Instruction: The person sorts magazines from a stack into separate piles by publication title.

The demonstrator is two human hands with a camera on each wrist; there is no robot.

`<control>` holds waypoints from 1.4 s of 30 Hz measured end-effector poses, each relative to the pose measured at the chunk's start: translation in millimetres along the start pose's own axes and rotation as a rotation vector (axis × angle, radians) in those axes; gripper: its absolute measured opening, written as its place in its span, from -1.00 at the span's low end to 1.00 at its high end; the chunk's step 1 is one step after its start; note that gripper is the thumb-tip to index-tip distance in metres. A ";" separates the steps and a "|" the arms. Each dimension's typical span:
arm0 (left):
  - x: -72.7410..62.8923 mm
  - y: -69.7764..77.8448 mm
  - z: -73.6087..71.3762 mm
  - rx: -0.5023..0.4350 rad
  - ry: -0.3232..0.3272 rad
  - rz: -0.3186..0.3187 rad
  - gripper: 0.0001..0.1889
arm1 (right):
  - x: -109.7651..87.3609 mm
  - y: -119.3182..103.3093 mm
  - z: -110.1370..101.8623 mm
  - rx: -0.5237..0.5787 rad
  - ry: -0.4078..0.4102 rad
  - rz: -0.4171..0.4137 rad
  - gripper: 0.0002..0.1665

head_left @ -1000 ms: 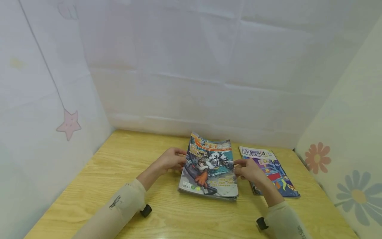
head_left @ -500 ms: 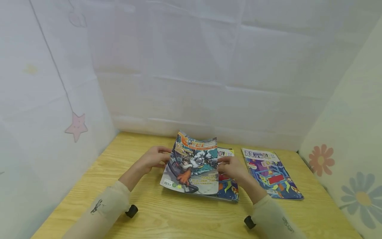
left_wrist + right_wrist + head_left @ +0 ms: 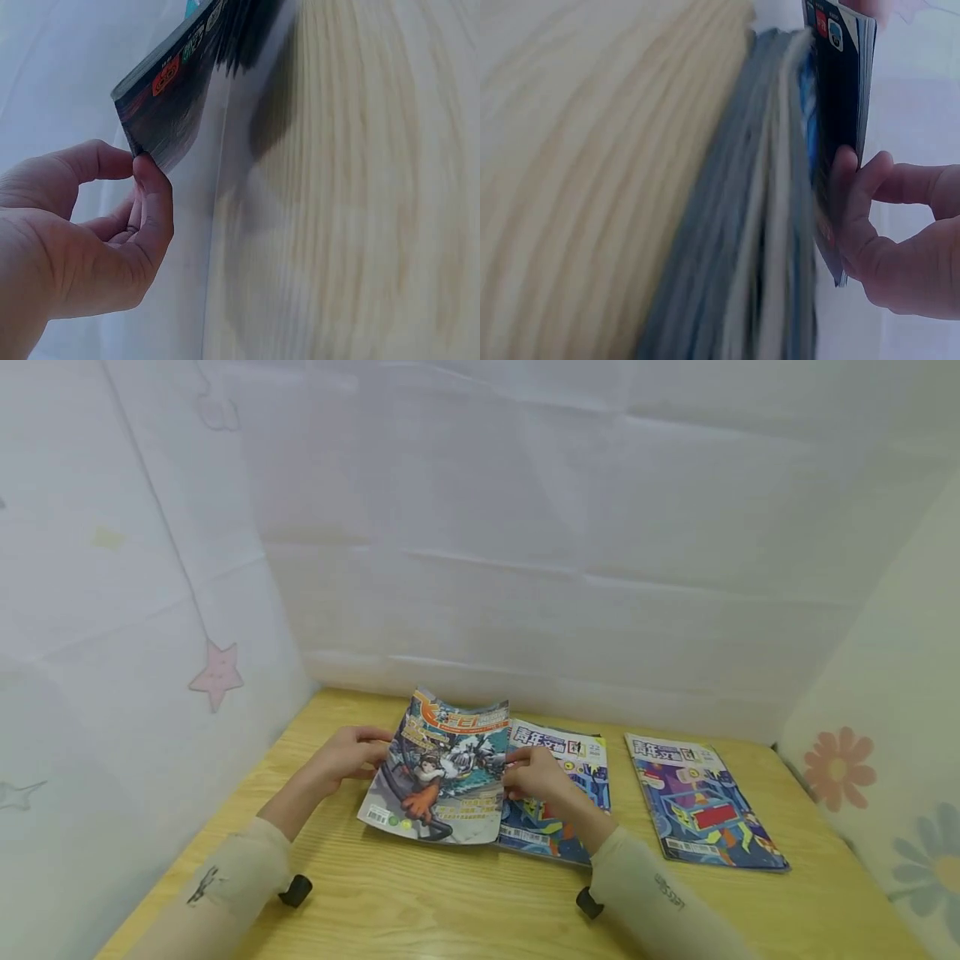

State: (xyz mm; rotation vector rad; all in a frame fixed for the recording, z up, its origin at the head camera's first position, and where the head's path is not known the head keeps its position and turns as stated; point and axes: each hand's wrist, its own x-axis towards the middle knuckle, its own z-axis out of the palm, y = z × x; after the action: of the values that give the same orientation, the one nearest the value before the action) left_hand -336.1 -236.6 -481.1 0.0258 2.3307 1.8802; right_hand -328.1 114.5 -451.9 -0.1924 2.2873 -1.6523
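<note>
Two bare hands carry a glossy grey-and-teal comic magazine with an orange title (image 3: 450, 768) left of where it lay a second ago, baring a white-and-purple magazine stack (image 3: 592, 787) on the pale wooden tabletop (image 3: 420, 902). Its top edge bows between the left hand (image 3: 351, 757) and right hand (image 3: 542, 777), each pinching a side. The left wrist view reveals a dark underside; the right, the stack's layered edges.

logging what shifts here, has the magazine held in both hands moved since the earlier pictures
Yes. In the head view, the held magazine has moved left, closer to the pink star on the wall.
</note>
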 end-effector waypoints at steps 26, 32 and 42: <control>3.9 -36.2 -38.7 0.037 0.041 -0.067 -0.52 | 31.1 1.6 59.7 0.035 0.021 0.018 -0.44; 5.1 -31.0 -35.0 0.298 0.092 0.000 -0.58 | 19.9 -3.1 47.7 0.022 -0.001 0.008 -0.45; -9.7 8.5 -7.6 0.557 0.104 0.154 -0.64 | -6.3 -15.6 18.1 -0.052 0.009 -0.061 -0.63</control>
State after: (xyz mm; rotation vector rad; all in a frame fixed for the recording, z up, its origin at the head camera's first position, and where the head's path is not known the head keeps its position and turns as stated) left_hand -328.1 -243.2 -470.2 0.1758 2.9206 1.2476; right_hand -317.5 94.9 -441.3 -0.2689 2.3548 -1.6269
